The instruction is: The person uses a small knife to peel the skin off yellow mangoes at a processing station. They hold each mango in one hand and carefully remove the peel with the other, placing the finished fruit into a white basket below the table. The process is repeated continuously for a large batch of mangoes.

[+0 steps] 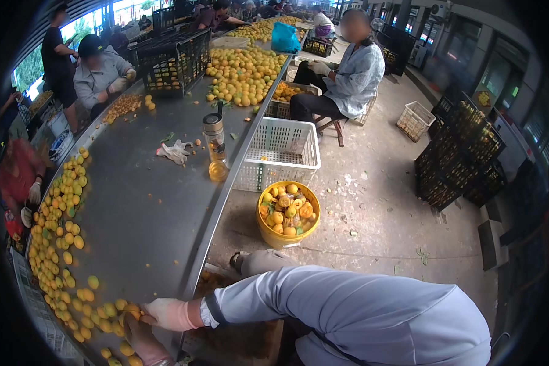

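Note:
My right hand (168, 314), in a pale glove with a pinkish cuff, reaches over the near end of the metal table (132, 224). Its fingertips grip a yellow-orange apricot (132, 312). Close below, my gloved left hand (144, 341) holds the same fruit from the other side, its fingers partly hidden. Loose apricots (91, 315) lie around both hands and run in a band along the table's far-left edge. A grey-blue sleeve (274, 293) covers my right arm.
A yellow bucket (267, 235) of whole and split fruit stands beside the table, near a white plastic crate (313, 151). On the tabletop are a bottle (214, 137) and a crumpled glove (176, 152). A seated co-worker (357, 87) is farther along; black crates (457, 155) stand stacked at right.

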`<state>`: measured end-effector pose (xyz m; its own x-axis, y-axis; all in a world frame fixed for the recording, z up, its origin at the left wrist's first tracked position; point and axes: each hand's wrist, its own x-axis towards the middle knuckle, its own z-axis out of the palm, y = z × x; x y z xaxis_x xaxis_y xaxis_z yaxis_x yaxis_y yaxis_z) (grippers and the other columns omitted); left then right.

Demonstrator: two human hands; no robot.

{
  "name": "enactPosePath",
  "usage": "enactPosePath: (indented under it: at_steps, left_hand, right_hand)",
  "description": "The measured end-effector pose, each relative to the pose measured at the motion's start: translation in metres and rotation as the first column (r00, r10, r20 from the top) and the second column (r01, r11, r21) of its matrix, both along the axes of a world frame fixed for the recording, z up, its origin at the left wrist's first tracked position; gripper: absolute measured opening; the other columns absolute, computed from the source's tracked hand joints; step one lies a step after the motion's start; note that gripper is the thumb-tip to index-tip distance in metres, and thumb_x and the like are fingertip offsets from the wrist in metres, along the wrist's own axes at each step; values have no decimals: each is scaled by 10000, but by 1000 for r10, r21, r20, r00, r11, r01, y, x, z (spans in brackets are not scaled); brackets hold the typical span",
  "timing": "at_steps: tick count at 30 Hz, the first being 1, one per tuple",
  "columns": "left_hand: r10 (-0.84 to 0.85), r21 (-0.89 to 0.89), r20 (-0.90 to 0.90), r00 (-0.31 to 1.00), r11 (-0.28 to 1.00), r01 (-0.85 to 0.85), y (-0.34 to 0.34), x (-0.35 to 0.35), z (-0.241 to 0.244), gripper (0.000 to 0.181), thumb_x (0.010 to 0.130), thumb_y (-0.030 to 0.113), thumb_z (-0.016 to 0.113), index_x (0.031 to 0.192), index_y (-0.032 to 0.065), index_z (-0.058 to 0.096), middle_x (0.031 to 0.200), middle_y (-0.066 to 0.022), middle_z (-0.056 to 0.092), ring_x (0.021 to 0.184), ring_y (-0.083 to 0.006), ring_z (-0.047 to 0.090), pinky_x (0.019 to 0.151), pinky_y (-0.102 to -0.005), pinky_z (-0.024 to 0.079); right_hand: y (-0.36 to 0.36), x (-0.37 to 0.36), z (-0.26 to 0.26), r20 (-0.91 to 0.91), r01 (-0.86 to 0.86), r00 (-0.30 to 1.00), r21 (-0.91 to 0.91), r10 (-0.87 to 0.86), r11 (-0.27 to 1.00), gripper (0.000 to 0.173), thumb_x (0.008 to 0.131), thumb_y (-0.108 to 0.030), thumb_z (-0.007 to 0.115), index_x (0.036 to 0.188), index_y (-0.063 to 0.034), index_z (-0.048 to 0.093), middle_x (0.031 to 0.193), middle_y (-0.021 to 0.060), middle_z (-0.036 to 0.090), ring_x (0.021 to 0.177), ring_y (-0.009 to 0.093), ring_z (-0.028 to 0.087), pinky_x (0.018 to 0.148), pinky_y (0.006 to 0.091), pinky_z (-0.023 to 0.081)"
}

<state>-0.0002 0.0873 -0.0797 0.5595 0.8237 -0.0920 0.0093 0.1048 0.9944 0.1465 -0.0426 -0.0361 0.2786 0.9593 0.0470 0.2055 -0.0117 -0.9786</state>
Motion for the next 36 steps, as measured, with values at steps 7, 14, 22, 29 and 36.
enactPosePath:
  at_steps: [7,14,22,29,36]
  left_hand:
    - [120,-122,144,982,987,-102,-9,-7,4,486,1070,191,509,1462,-86,429,1384,-187,539,1241,-268,566,1088,-364,456]
    - [102,45,-33,994,994,-100,-23,-3,30,460,1047,165,545,1431,-75,464,1383,-154,547,1233,-250,574,1048,-361,488]
    - [77,206,-141,987,977,-47,-40,14,19,505,1010,156,594,1440,-69,452,1370,-169,564,1211,-244,597,1023,-363,502]
    - [115,323,-210,971,946,-42,-48,24,14,552,988,174,622,1449,-68,437,1373,-188,568,1213,-256,605,1019,-365,505]
    - [171,427,-249,953,903,-51,-47,28,-14,601,967,191,651,1459,-66,422,1375,-207,572,1214,-268,614,1015,-367,507]
  right_hand:
    - [6,-7,-12,225,-4,974,66,-11,998,330,1024,-310,543,1122,5,553,937,254,679,937,471,642,801,513,510]
    - [23,-1,-38,-4,-58,998,92,59,994,391,993,-369,603,1109,4,608,952,249,676,916,445,643,800,466,511]
    - [21,9,-7,-147,268,958,135,-248,954,395,978,-381,616,1084,-1,630,974,219,657,943,405,639,835,440,507]
    - [8,8,12,-88,302,952,118,-293,946,418,951,-409,642,1044,-2,619,979,234,644,957,418,632,838,452,506]
    - [13,0,-6,54,361,925,172,-375,916,392,907,-378,686,1034,-18,600,944,229,636,870,442,637,752,474,521]
